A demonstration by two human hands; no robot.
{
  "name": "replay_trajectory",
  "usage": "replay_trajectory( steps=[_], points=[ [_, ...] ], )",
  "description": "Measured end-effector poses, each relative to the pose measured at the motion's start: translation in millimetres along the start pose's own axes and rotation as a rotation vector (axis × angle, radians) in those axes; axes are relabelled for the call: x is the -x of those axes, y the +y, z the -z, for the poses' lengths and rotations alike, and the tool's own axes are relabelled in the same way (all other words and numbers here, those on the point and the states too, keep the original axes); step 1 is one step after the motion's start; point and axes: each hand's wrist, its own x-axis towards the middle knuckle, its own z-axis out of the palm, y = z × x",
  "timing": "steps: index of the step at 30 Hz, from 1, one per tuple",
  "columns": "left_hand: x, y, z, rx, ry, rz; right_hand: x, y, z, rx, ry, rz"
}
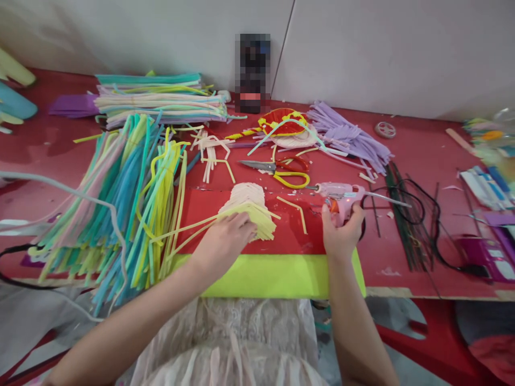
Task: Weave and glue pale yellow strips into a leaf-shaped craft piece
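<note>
My left hand (231, 230) is closed, its fingertips on a yellow pipe cleaner (189, 229) whose long ends stick out to the left. Under those fingers lies a flat piece of pipe cleaners in side-by-side rows, with a cream upper part (244, 194) and a pale yellow lower part (263, 224). My right hand (341, 233) has thumb and fingers around the handle of a pink glue gun (341, 194); its nozzle points left and a clear glue stick juts from the back. Between the hands, a bent yellow pipe cleaner (298, 210) rests on the red surface.
Scissors (277, 170) with red and yellow handles lie beyond the work. Bundles of coloured pipe cleaners (120, 182) fill the left side; a purple bundle (350, 134) lies at the back right. A black cable (434, 225) runs along the right. A pixelated dark object (252, 75) stands against the wall.
</note>
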Motion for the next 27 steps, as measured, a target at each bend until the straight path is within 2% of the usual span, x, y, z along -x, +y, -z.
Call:
replay_trajectory(
  steps=[5,8,12,16,20,22,27],
  points=[
    [-53,-17,7.8,-0.093,0.13,0.002,-1,3,-1,-0.013,-0.027,-0.014],
    [-77,-17,9.3,-0.151,0.053,-0.126,-2,4,-1,-0.011,-0.039,-0.014],
    [-94,-18,-1.9,-0.154,-0.055,-0.289,-3,3,1,0.001,-0.029,-0.005],
    [-103,-29,-12.3,0.036,-0.116,-0.322,-3,0,3,0.014,-0.031,-0.002],
    [-106,-40,-9.1,0.17,-0.127,-0.322,-3,-1,5,0.011,-0.037,0.016],
    [-105,-45,-5.6,0.344,-0.091,-0.265,-2,-1,6,0.016,-0.048,0.03],
    [-99,-61,-4.8,0.85,-0.034,-0.022,1,-1,10,0.038,-0.075,0.059]
  ],
)
